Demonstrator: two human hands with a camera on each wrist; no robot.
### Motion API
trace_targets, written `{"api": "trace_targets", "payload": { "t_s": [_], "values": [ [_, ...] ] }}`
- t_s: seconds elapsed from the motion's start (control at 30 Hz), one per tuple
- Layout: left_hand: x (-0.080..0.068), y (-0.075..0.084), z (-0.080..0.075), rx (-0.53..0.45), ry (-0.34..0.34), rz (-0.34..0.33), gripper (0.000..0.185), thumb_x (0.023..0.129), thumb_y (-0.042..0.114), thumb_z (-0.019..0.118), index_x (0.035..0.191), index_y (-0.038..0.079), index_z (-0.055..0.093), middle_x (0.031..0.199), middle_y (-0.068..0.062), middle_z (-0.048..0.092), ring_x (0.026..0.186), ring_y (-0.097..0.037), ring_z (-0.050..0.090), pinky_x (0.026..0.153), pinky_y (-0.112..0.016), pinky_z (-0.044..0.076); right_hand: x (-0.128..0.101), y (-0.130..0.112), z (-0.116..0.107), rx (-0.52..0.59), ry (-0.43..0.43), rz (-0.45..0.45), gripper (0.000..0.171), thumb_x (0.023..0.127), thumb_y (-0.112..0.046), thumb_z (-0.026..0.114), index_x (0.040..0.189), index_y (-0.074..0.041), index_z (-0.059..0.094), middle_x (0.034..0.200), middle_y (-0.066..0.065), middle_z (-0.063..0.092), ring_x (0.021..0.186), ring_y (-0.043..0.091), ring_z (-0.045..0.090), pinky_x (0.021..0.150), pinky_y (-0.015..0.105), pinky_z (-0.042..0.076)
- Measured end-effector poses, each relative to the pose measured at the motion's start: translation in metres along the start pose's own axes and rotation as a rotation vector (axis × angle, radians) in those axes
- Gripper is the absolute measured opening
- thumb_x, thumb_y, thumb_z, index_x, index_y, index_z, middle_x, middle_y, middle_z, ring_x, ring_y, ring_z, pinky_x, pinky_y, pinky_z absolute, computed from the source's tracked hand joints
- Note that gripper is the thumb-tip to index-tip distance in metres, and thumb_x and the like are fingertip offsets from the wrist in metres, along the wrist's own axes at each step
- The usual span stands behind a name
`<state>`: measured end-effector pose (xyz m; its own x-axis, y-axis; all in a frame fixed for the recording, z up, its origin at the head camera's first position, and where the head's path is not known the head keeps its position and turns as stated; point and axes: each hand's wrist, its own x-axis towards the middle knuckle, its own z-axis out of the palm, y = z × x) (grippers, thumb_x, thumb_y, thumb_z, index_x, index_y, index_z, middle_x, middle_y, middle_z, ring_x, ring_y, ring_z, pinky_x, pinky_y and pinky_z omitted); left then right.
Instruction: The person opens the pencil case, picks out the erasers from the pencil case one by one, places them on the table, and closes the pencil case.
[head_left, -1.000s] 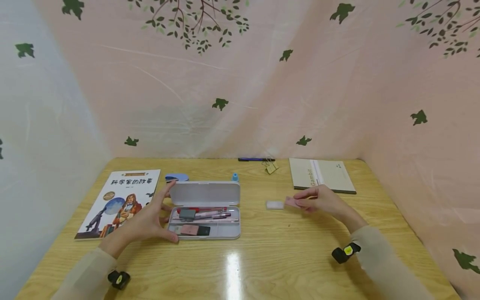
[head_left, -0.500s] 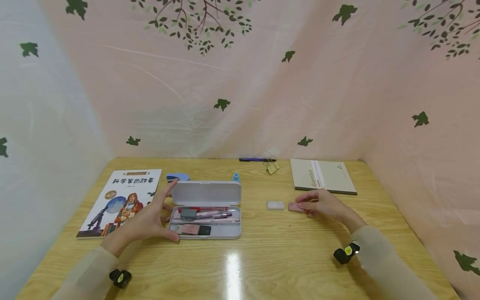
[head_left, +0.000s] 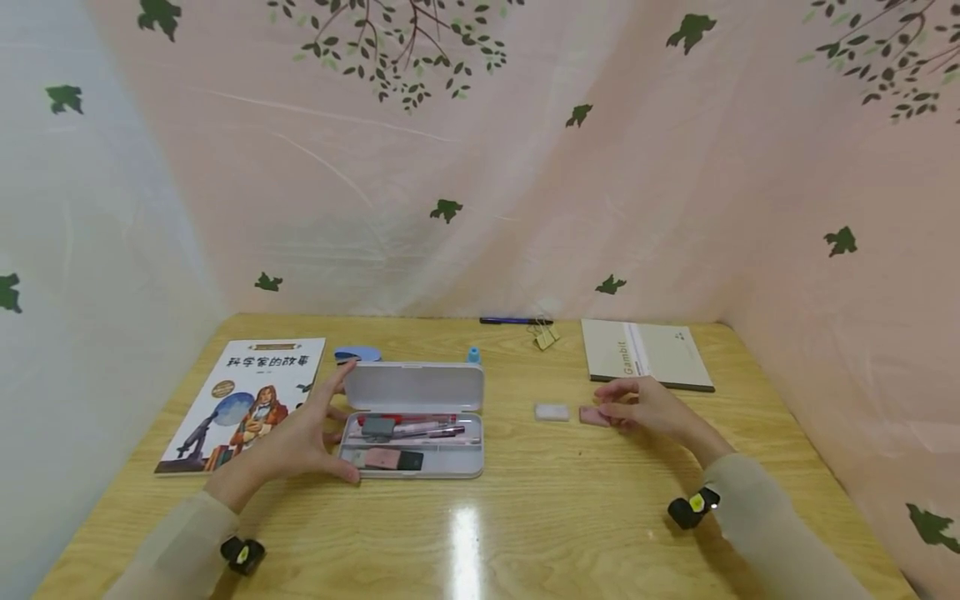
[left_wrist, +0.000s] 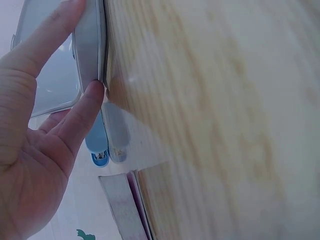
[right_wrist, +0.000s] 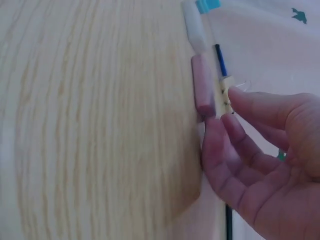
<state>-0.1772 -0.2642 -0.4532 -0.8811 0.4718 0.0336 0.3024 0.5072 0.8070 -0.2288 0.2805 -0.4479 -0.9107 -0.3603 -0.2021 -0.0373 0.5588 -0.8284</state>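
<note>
My left hand (head_left: 300,442) holds the left end of an open white pencil case (head_left: 459,460), thumb at the front edge and a finger by the raised lid. Inside lie several pens (head_left: 442,432), a grey block (head_left: 378,427) and, in the front compartment, a pink-and-black eraser (head_left: 384,458). On the table to the right, a pink eraser (head_left: 592,416) lies beside a white eraser (head_left: 551,412), with a small gap. My right hand (head_left: 651,410) is at the pink eraser's right end. In the right wrist view its thumb stands apart from the pink eraser (right_wrist: 202,85).
A picture book (head_left: 247,400) lies at the left. Behind the case are a blue stapler (head_left: 357,354) and a small blue bottle (head_left: 473,355). Towards the back lie a pen (head_left: 513,321), a gold binder clip (head_left: 546,336) and a beige notebook (head_left: 667,358).
My right hand has lowered the pink eraser onto the table beside the white one and let go of it. My left hand has stayed on the pencil case.
</note>
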Motion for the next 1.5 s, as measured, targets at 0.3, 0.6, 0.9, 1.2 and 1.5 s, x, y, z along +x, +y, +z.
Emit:
{"api": "trace_targets", "payload": {
  "t_s": [0.3, 0.6, 0.9, 1.2, 1.5],
  "values": [
    [-0.001, 0.001, 0.000, 0.026, 0.005, 0.001, 0.144, 0.063, 0.028, 0.099, 0.164, 0.028, -0.004, 0.153, -0.023, 0.026, 0.116, -0.038, 0.058, 0.086, -0.040, 0.060, -0.012, -0.049, 0.026, 0.031, 0.004, -0.177, 0.036, 0.098, -0.018, 0.070, 0.128, 0.000, 0.066, 0.121, 0.021, 0.064, 0.100, 0.030, 0.063, 0.078, 0.041, 0.059],
    [-0.002, 0.001, 0.000, 0.037, 0.008, -0.002, 0.144, 0.063, 0.029, 0.099, 0.164, 0.028, -0.004, 0.153, -0.023, 0.026, 0.117, -0.038, 0.058, 0.087, -0.040, 0.059, 0.005, -0.110, 0.086, 0.023, -0.135, -0.384, 0.027, 0.098, -0.017, 0.070, 0.122, -0.005, 0.070, 0.117, 0.012, 0.070, 0.100, 0.024, 0.066, 0.087, 0.036, 0.058],
    [-0.001, 0.000, 0.001, 0.028, 0.005, 0.013, 0.141, 0.065, 0.028, 0.098, 0.163, 0.037, -0.004, 0.152, -0.027, 0.024, 0.117, -0.041, 0.057, 0.086, -0.043, 0.059, 0.033, -0.137, 0.147, -0.020, -0.255, -0.516, 0.027, 0.097, -0.011, 0.070, 0.122, 0.001, 0.070, 0.117, 0.016, 0.070, 0.095, 0.015, 0.067, 0.083, 0.030, 0.059],
    [-0.002, 0.001, -0.001, 0.038, 0.000, -0.007, 0.142, 0.065, 0.030, 0.098, 0.163, 0.032, -0.004, 0.153, -0.025, 0.026, 0.118, -0.040, 0.057, 0.087, -0.039, 0.059, 0.057, -0.158, 0.192, -0.110, -0.198, -0.529, 0.031, 0.095, -0.013, 0.074, 0.123, -0.001, 0.071, 0.116, 0.011, 0.072, 0.097, 0.010, 0.068, 0.082, 0.019, 0.055],
    [-0.001, 0.000, -0.002, 0.029, -0.003, 0.012, 0.142, 0.065, 0.029, 0.098, 0.163, 0.033, -0.005, 0.153, -0.024, 0.026, 0.118, -0.041, 0.058, 0.086, -0.038, 0.059, 0.076, -0.165, 0.226, -0.277, -0.102, -0.465, 0.030, 0.091, -0.020, 0.079, 0.119, -0.010, 0.075, 0.111, -0.001, 0.073, 0.089, 0.004, 0.066, 0.075, 0.013, 0.051]
  ]
}}
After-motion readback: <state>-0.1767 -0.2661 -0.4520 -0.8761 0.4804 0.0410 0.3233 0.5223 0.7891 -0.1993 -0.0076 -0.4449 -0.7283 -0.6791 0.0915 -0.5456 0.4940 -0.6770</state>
